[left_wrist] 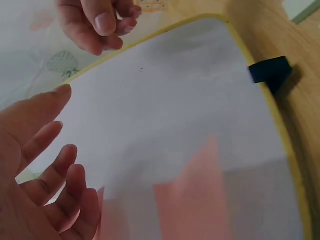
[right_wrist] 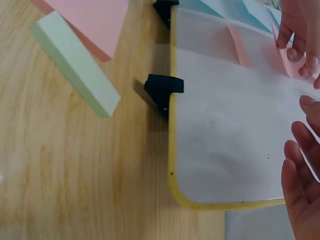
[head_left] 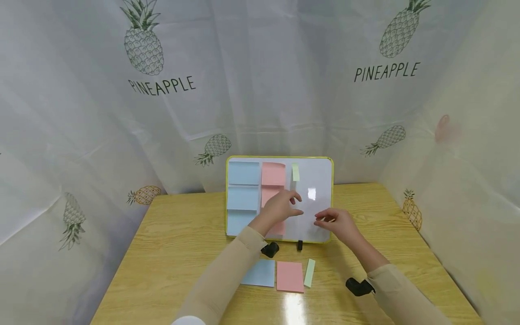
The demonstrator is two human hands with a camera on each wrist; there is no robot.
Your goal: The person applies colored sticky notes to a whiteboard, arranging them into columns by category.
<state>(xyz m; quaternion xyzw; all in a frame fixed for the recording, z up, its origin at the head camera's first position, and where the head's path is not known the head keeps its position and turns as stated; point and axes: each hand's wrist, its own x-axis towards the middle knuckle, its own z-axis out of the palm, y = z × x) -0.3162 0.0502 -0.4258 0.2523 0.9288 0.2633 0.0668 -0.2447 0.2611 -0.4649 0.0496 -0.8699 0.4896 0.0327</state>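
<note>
A whiteboard with a yellow rim stands on the table, bearing blue notes at left, pink notes in the middle and one narrow green note near the top. My left hand is in front of the board, covering part of the pink column. Its thumb and fingers are apart, with nothing visible between them in the left wrist view. At the board's lower right is my right hand, fingers loosely bent. The right wrist view shows these fingers beside the board, holding nothing visible.
Before the board lie a blue pad, a pink pad and a narrow green pad on the wooden table. Black feet support the board's lower edge. A pineapple-print curtain surrounds the table's back and sides.
</note>
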